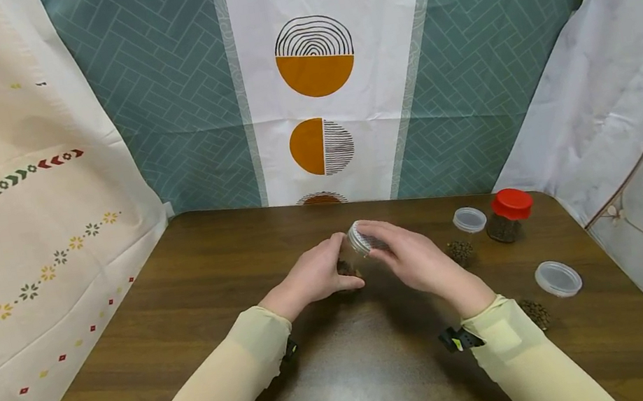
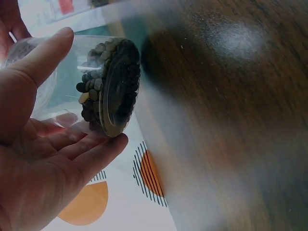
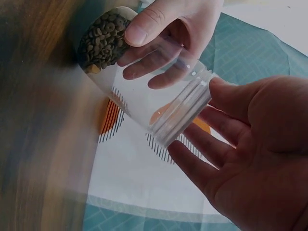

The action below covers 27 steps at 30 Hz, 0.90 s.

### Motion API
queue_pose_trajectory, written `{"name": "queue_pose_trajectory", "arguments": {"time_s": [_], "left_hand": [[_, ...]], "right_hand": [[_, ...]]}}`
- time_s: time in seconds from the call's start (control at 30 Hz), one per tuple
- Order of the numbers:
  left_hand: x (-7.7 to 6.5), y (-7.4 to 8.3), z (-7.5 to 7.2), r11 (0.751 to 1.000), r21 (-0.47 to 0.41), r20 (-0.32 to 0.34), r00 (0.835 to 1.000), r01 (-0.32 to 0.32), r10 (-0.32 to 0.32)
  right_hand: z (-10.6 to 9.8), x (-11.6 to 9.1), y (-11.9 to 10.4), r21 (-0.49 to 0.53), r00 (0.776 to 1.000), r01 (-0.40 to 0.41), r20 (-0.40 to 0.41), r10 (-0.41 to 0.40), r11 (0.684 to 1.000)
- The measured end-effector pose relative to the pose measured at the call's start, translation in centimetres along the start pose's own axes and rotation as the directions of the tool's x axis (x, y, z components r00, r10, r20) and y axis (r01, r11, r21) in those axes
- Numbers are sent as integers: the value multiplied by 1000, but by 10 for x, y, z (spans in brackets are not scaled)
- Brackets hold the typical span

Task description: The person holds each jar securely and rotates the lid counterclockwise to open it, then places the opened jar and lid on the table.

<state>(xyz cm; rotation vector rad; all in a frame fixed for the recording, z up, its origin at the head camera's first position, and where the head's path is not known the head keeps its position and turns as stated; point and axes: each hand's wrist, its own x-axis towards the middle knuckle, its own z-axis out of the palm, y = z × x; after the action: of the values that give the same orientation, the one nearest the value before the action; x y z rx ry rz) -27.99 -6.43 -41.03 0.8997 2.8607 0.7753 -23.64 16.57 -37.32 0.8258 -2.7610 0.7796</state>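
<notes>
A clear jar (image 3: 132, 96) with a layer of small dark brown pellets (image 3: 103, 41) at its bottom is held between both hands over the table. My left hand (image 1: 317, 272) grips the jar's body, thumb on one side and fingers on the other. Around the clear ridged lid (image 3: 185, 108) at the mouth, my right hand (image 1: 407, 253) has its thumb and fingertips. The lid sits on the jar's mouth. In the left wrist view the jar (image 2: 72, 62) leans, with its base close over the tabletop.
On the right of the brown table (image 1: 229, 258) stand two clear-lidded jars, a far one (image 1: 469, 220) and a nearer one (image 1: 558, 278), both with dark pellets. Beside the far one is a red-lidded jar (image 1: 512, 205). Patterned cloths (image 1: 176, 97) hang around the table.
</notes>
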Motion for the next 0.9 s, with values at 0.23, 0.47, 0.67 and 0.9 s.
{"name": "queue_pose_trajectory", "arguments": {"time_s": [0.23,0.47,0.67,0.9], "left_hand": [[-1,2,-1,1000,-6,20,1000,12,-12],[0,4,-2,1000,2,16,1000,17,-17],[0,3,-2,1000,6,24,1000,20,-20],[2,3,-2,1000,0,23,1000,14,-14]], "right_hand": [[1,3,-2,11,997,-59,-43,59,998],[2,8,-7,-67,983,-164,-91,158,984],[4,9,-9,-110,982,-183,-61,177,977],[3,9,-7,-83,986,-161,-53,157,983]]}}
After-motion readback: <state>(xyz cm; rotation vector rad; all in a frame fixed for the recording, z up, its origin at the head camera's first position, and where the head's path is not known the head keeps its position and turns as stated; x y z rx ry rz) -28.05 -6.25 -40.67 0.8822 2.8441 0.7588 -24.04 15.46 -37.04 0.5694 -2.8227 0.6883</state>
